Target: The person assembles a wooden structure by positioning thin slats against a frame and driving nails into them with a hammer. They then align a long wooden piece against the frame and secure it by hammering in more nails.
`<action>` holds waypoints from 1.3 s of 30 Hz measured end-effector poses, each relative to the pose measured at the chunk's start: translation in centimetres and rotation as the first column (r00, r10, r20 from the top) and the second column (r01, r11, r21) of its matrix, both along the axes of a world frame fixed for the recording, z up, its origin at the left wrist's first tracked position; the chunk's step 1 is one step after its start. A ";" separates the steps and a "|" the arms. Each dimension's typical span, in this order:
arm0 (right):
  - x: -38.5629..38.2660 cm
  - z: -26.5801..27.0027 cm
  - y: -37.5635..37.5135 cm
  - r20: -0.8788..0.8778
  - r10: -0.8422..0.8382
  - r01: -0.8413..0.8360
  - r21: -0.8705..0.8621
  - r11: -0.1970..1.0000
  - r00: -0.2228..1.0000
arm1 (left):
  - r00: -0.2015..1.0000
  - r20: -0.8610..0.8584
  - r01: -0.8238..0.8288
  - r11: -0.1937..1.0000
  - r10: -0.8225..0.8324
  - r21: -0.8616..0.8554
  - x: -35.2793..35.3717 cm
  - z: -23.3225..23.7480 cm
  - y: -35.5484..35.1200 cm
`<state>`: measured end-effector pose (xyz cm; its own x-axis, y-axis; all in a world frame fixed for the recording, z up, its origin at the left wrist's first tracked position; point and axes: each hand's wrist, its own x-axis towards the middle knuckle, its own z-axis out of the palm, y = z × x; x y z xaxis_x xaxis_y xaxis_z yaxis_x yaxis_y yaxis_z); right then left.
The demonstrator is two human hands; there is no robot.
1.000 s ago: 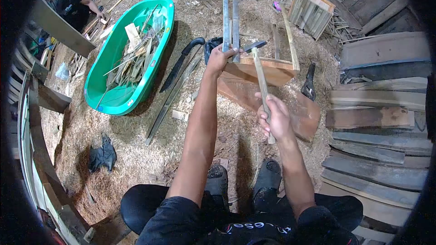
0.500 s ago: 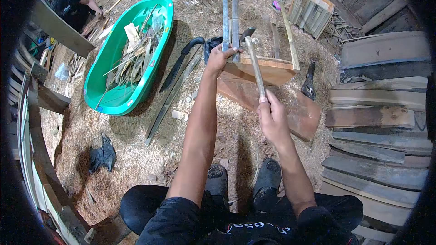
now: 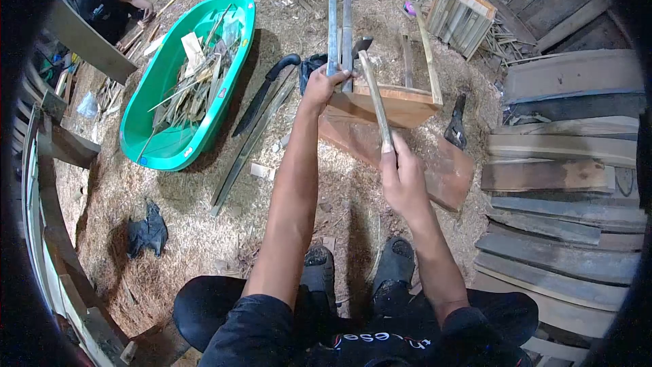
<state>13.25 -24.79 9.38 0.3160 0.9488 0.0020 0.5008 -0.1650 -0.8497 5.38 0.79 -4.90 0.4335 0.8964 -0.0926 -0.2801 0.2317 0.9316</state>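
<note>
I find the right hand [image 3: 405,173] closed firmly around the lower end of a hammer [image 3: 374,95], its thumb lying along the handle. The hammer slants up and away from the wearer, its head just right of two upright slats [image 3: 332,27]. I find the left hand [image 3: 319,90] touching the slats at their lower ends, at the left end of a wooden frame [image 3: 387,110]. Its fingers are partly hidden, so I cannot tell whether they clamp the slats or only rest against them.

The frame stands in front of the wearer, beyond a reddish board [image 3: 438,173] on ground strewn with shavings. A taller strip [image 3: 428,54] rises at its right end. To the left I note a machete [image 3: 252,110], a long batten [image 3: 256,139] and a green tub [image 3: 163,143] holding scrap wood [image 3: 193,54]. Planks [image 3: 557,146] lie at right. At upper left I record a co-worker's hand [image 3: 147,12] near the ground.
</note>
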 end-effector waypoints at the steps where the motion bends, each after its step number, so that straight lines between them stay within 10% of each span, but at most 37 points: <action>1: -0.2 0.1 0.0 0.001 -0.015 0.015 0.001 1.000 1.000 | 1.000 -0.006 -0.004 1.000 0.004 0.003 -0.1 0.7 -0.4; 16: 0.2 -1.1 0.1 0.036 -0.050 0.053 -0.085 0.995 0.998 | 0.999 -0.052 -0.015 0.999 0.018 0.050 -0.2 1.2 -0.5; 17: 1.7 -3.9 0.2 0.202 0.074 -0.085 0.047 0.995 0.977 | 0.996 -0.082 -0.018 0.999 0.023 0.051 -0.2 1.3 -0.6; 21: 1.5 -2.4 0.3 -0.021 -0.077 0.080 0.207 0.975 0.997 | 0.999 -0.041 -0.014 0.999 0.016 0.031 0.0 1.2 -0.2; 25: 1.8 -2.1 -0.1 -0.012 0.072 -0.072 -0.051 0.996 0.997 | 0.997 0.066 0.026 0.999 -0.028 0.021 0.5 -0.8 0.5; 39: 0.3 -1.9 -0.5 0.044 0.025 -0.026 0.015 1.000 0.999 | 1.000 -0.014 0.002 1.000 -0.002 0.009 0.0 1.3 -0.4</action>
<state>13.60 -25.26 7.46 0.2910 0.9563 0.0300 0.5413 -0.1387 -0.8293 5.40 0.38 -3.58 0.4343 0.8962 -0.0909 -0.2663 0.2241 0.9375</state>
